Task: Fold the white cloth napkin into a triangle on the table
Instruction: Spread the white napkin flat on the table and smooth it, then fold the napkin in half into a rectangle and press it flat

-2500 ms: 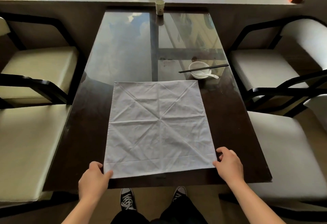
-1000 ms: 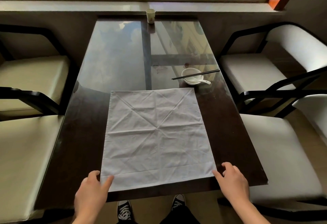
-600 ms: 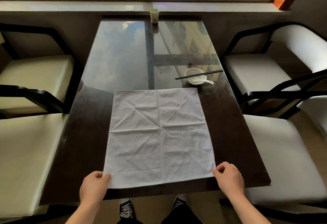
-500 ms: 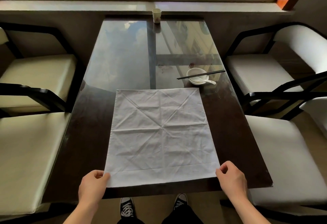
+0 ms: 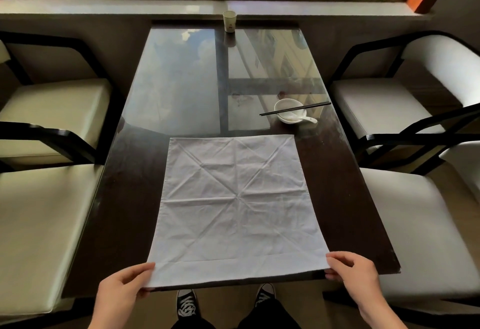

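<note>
The white cloth napkin [image 5: 236,204] lies spread flat as a square on the near half of the dark table [image 5: 345,199], creased along both diagonals and both midlines. Its near edge reaches the table's front edge. My left hand [image 5: 124,289] pinches the near left corner between thumb and fingers. At the near right corner my right hand [image 5: 350,269] pinches the cloth the same way.
A white bowl [image 5: 289,110] with a white spoon and black chopsticks [image 5: 294,108] across it stands just beyond the napkin's far right corner. A paper cup [image 5: 229,21] is at the table's far edge. Cream chairs [image 5: 39,212] flank both sides.
Both hands have closed on the napkin's near corners, and the near edge has slid toward me to the table's front edge. The view has shifted slightly.
</note>
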The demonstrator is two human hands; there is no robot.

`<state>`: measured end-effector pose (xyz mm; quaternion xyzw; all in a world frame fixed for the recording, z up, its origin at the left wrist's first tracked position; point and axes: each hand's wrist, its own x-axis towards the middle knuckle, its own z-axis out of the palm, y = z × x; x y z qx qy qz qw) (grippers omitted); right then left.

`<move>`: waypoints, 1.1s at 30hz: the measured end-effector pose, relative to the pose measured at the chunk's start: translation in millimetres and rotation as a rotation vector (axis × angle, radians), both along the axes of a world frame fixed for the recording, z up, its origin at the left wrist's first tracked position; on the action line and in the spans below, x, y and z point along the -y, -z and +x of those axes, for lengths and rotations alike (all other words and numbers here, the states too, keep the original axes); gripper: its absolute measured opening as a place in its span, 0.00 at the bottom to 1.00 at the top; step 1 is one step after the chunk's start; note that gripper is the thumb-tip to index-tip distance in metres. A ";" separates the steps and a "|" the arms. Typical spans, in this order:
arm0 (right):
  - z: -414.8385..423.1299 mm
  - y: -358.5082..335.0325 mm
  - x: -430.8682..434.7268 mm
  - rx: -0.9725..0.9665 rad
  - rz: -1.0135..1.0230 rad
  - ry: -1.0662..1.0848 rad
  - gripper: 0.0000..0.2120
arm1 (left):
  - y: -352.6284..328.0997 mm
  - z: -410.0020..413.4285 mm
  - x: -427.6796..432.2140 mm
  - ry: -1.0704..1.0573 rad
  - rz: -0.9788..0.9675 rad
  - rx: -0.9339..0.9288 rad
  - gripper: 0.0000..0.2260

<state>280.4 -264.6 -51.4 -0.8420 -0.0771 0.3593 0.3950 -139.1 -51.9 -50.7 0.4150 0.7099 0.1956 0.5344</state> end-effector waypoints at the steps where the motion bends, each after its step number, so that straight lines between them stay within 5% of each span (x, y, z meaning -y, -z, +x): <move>1: 1.3 -2.6 3.3 -0.030 0.011 0.003 0.09 | -2.8 -4.0 -1.0 -0.024 -0.025 0.040 0.14; 6: 7.1 -19.1 -1.7 -0.025 0.040 -0.073 0.20 | -17.2 -5.3 -11.6 0.048 -0.035 0.124 0.26; 21: 33.0 -25.3 -56.1 0.170 0.152 -0.140 0.08 | -30.7 31.3 -55.4 0.094 0.271 0.126 0.05; 33: 67.3 -36.1 -138.8 0.312 0.117 -0.308 0.05 | -23.2 71.2 -129.4 0.054 0.325 0.057 0.02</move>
